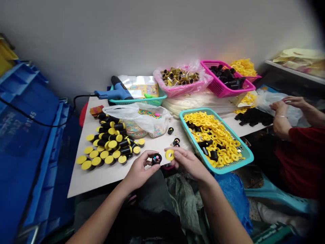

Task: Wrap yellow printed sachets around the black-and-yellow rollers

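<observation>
My left hand (pixel 141 168) pinches a small black cup (pixel 156 158) with coloured beads inside, held at the table's front edge. Just to its right, my right hand (pixel 186 162) holds a yellow round cap (pixel 169 155) between thumb and fingers, close to the cup's mouth. Two more open black cups (pixel 176 141) stand on the table (pixel 101 174) just behind my hands. A pile of finished black cups with yellow caps (pixel 109 144) lies to the left. A teal basket (pixel 247 159) of yellow caps and black cups sits to the right.
A plastic bag of coloured beads (pixel 142 120) lies behind the pile. A blue glue gun (pixel 115 89) rests on a green basket. Pink baskets (pixel 223 89) hold more parts at the back. Another person's hands (pixel 281 112) work at the right. Blue crates (pixel 25 135) stand on the left.
</observation>
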The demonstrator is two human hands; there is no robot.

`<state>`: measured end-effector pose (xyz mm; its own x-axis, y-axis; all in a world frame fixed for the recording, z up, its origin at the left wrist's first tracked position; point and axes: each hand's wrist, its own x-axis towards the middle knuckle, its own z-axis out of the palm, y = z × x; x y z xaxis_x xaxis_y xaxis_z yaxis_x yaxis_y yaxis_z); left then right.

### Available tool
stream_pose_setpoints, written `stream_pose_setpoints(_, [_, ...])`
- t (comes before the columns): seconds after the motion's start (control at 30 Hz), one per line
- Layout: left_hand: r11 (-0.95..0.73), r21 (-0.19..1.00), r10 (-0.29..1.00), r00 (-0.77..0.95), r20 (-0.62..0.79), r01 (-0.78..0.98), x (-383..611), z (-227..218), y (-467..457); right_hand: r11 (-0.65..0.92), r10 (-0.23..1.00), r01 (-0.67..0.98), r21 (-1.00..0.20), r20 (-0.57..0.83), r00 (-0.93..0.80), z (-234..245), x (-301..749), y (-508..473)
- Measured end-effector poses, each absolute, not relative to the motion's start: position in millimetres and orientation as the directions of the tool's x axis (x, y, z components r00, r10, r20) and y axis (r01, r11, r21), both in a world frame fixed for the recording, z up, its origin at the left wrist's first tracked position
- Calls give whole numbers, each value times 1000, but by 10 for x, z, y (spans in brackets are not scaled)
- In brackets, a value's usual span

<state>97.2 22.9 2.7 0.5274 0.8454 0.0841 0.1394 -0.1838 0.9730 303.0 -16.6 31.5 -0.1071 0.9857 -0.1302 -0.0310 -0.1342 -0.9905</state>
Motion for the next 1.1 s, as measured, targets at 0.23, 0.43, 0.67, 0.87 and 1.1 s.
stream_pose_setpoints(0.23, [-328, 940, 792, 569, 219, 96, 640, 41, 27, -184, 983, -240, -953, -174, -60, 153, 2349, -253])
stream_pose_setpoints(0.43, [-402, 911, 776, 561, 288, 89, 571, 122, -68, -102, 994, -220, -970, -110, 25, 171, 2173, -305])
stream_pose_setpoints(0.67, [-347, 936, 853, 437, 286, 64, 631, 66, -138, -74, 989, -217, -973, -100, 109, 52, 2056, -356])
stream_pose_setpoints(0.87, [-614, 785, 733, 428, 529, 83, 633, 41, -80, -57, 996, -334, -941, -74, 39, -16, 2000, -347])
stream_pose_setpoints(1.1, [-800, 591, 576, 401, 712, 99, 692, -21, -73, -176, 982, -481, -859, -116, -152, 4, 1907, -367])
